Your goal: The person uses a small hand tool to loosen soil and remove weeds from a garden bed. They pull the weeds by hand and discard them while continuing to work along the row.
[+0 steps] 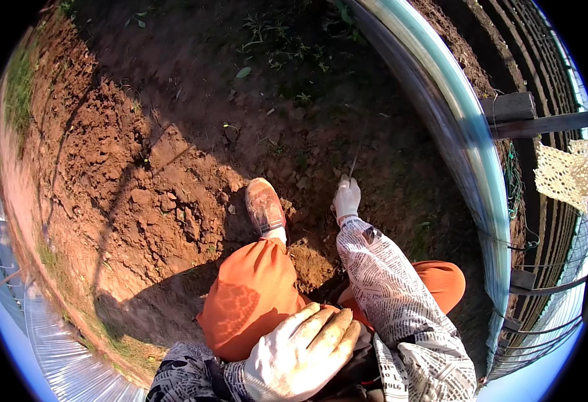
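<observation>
My right hand [346, 198], in a pale glove, reaches out low over the shaded soil. Its fingers are closed around a thin rod or wire [354, 163] that points away from me; the far end fades into blur. My left hand [301, 352], in a white glove with soil-stained fingers, lies palm down over my lap near the orange trouser leg [253, 296]. Its fingers are stretched out, and nothing shows in them. Between my legs sits a lit clod of loose soil [311, 264]. My brown shoe [265, 206] is planted left of the right hand.
Clear plastic sheeting [475, 135] curves down the right side, with wooden pieces [510, 108] and green twine [514, 186] beside it. Broken, lumpy earth [138, 196] lies to the left. Small weeds [284, 50] grow ahead. More plastic sheeting [67, 346] stands at lower left.
</observation>
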Motion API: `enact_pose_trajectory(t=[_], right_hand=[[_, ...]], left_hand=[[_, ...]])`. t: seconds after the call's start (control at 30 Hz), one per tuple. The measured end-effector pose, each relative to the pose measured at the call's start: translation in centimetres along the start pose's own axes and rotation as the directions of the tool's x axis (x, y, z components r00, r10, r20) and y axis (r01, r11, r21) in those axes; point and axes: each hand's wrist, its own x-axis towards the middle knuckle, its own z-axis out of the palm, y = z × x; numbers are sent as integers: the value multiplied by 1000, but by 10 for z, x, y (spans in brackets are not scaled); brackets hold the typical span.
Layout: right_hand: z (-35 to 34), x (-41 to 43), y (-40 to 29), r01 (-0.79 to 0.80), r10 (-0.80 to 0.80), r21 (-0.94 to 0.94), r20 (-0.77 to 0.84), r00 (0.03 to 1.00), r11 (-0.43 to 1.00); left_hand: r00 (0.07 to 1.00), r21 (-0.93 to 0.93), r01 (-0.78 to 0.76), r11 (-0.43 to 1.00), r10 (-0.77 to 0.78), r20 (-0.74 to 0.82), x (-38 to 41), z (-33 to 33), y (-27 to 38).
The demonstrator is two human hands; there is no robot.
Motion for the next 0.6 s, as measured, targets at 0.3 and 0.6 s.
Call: enact_pose_trajectory(t=[0.3,0.6], right_hand=[[34,-46,-1,-71,127,-307,168,978,949],[-7,19,61,342,-308,-427,150,940,837]], left_hand=[[999,-29,-2,1000,1,-37,5,-2,0],[997,2,-1,1000,1,-76,-1,4,-2]])
